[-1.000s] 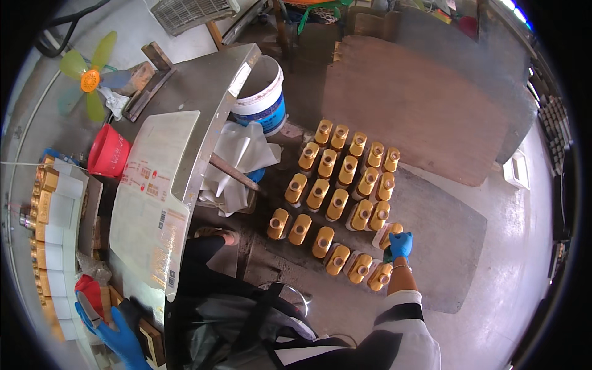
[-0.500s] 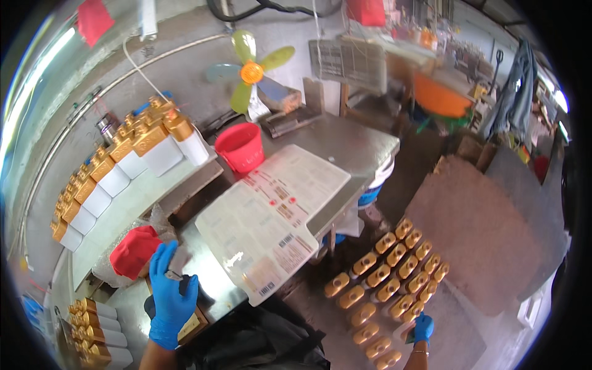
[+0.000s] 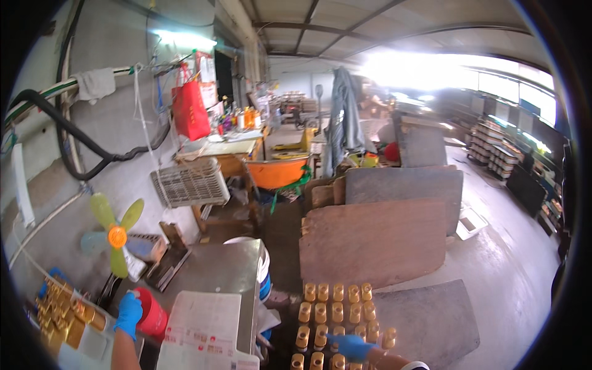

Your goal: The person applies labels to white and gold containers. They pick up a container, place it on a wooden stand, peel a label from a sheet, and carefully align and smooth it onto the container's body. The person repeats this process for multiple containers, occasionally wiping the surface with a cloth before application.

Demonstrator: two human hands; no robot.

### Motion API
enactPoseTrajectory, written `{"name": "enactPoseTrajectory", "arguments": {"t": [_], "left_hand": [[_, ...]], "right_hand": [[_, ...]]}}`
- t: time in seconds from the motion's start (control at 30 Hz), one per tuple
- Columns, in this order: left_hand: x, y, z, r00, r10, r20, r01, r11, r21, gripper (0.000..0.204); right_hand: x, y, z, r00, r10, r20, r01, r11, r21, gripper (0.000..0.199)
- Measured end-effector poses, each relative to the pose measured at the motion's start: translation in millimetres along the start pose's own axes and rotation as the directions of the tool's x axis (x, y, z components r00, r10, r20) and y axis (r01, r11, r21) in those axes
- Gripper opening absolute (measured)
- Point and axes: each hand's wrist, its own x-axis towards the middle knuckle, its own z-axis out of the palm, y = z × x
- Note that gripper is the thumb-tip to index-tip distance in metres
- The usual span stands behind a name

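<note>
Remote view on my feed, left hand point(image 3: 128, 313) at the red bucket's point(image 3: 155, 317) left rim, its pinch unclear to me, right hand point(image 3: 351, 348) among gold-topped bottles point(image 3: 337, 317) well right of the bucket, fingers too blurred for me to tell, printed sheet point(image 3: 203, 308) just right of the bucket.

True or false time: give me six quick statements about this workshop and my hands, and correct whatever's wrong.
1. The left hand is at the left side of the red bucket. True.
2. The right hand is over gold-topped bottles. True.
3. Those bottles form a single row. False: they form several rows.
4. Both hands are gloved in white. False: in blue.
5. Nothing lies right of the bucket. False: a printed sheet does.
6. A red tote bag hangs up. True.
</note>
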Motion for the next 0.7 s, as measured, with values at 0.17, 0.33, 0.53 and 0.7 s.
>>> {"name": "enactPoseTrajectory", "arguments": {"t": [0.17, 0.33, 0.53, 0.7], "left_hand": [[38, -53, 70, 0.966, -0.195, 0.171, 0.115, 0.913, 0.392, 0.028], [35, -87, 71, 0.865, -0.286, 0.412, 0.026, 0.846, 0.533, 0.030], [-18, -3, 0, 0.984, 0.012, 0.180, -0.034, 0.992, 0.119, 0.020], [-126, 95, -64, 0.969, 0.216, -0.117, -0.220, 0.975, -0.020, 0.019]], "right_hand": [[-57, -46, -9, 0.974, 0.213, 0.082, -0.206, 0.975, -0.078, 0.048], [-45, -2, 15, 0.856, -0.491, -0.160, 0.365, 0.795, -0.485, 0.038], [35, -153, -59, 0.956, -0.215, 0.199, 0.213, 0.977, 0.033, 0.038], [121, -265, -22, 0.581, -0.804, 0.123, 0.800, 0.592, 0.096, 0.051]]}}
